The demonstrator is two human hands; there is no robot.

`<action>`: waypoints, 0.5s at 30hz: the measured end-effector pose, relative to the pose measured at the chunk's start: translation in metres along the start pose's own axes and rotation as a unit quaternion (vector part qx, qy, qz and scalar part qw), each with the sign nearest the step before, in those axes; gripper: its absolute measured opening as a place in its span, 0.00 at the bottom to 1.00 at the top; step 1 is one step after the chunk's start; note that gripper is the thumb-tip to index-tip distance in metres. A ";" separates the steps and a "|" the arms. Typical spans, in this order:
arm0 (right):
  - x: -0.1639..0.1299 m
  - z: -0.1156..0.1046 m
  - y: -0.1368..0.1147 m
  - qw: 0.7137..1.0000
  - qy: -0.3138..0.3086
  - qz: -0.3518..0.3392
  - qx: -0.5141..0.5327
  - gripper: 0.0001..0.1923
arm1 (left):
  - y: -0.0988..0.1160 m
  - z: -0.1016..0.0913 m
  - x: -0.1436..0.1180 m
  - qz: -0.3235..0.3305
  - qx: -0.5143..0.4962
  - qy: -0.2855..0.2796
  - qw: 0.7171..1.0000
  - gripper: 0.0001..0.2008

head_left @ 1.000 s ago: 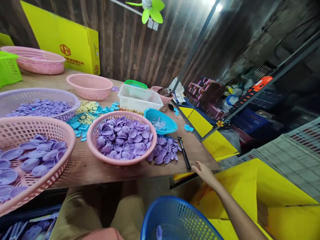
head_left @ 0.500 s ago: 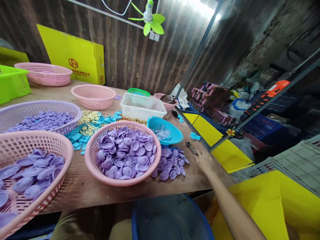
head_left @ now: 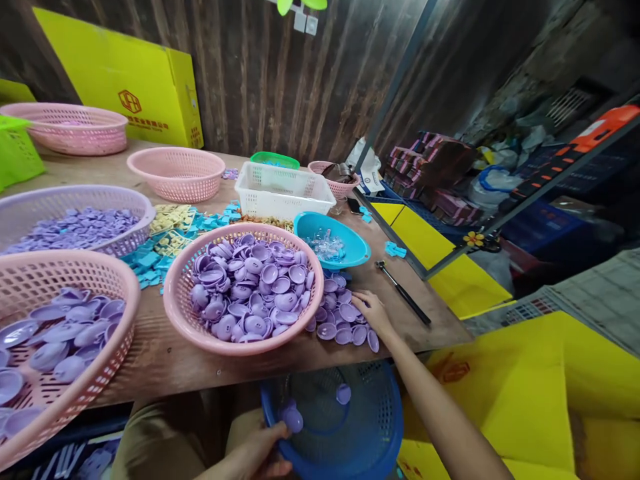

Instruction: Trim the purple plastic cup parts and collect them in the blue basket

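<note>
My right hand (head_left: 373, 311) lies flat on a loose pile of purple caps (head_left: 340, 320) on the wooden table (head_left: 165, 360), just right of a pink basket (head_left: 200, 333) heaped with more purple caps. Below the table edge my left hand (head_left: 260, 457) grips the rim of a blue basket (head_left: 370, 440) on my lap. One purple cap is falling into it and another lies near its rim. A black tool (head_left: 404, 301) lies on the table right of my right hand.
A teal bowl (head_left: 350, 257) with clear parts, a white crate (head_left: 283, 193), several pink and lilac baskets, and teal and yellow small parts cover the table. Yellow boxes (head_left: 500, 400) stand to the right below the table.
My right hand moved left from the table edge by the black tool onto the loose caps. The blue basket rose under the table edge, my left hand came into view on its rim.
</note>
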State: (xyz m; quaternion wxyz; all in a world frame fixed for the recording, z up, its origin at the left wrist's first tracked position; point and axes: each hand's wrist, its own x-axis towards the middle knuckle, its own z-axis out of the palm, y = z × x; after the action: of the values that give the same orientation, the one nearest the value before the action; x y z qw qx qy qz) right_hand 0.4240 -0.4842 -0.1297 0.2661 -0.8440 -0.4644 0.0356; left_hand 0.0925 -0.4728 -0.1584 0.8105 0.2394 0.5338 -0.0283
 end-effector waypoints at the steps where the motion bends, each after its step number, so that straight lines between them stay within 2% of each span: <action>1: -0.012 0.002 -0.005 1.000 0.006 0.005 0.005 0.17 | -0.001 0.001 0.000 0.002 0.001 -0.002 1.000 0.10; 6: -0.079 0.007 -0.042 0.998 0.030 0.012 0.060 0.16 | -0.006 -0.001 0.004 0.005 0.005 -0.019 1.000 0.10; 9: -0.094 0.000 -0.057 0.997 0.030 0.011 0.073 0.16 | -0.006 -0.004 0.006 -0.001 0.008 -0.032 0.999 0.10; 11: -0.078 -0.009 -0.056 0.995 0.059 -0.011 0.074 0.16 | -0.007 -0.008 0.010 -0.001 0.010 -0.050 0.999 0.11; 13: -0.044 -0.015 -0.049 0.992 0.093 -0.049 0.068 0.15 | -0.010 -0.013 0.016 0.008 0.014 -0.068 0.998 0.11; 15: -0.002 -0.015 -0.039 0.992 0.077 -0.077 0.063 0.16 | -0.013 -0.020 0.024 0.029 0.017 -0.080 0.996 0.10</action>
State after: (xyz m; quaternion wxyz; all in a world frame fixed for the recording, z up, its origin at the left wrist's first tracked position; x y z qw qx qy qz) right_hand 0.3975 -0.4759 -0.0984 0.3559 -0.7875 -0.5027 -0.0210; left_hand 0.0823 -0.4706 -0.1905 0.8469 0.2653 0.4597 -0.0325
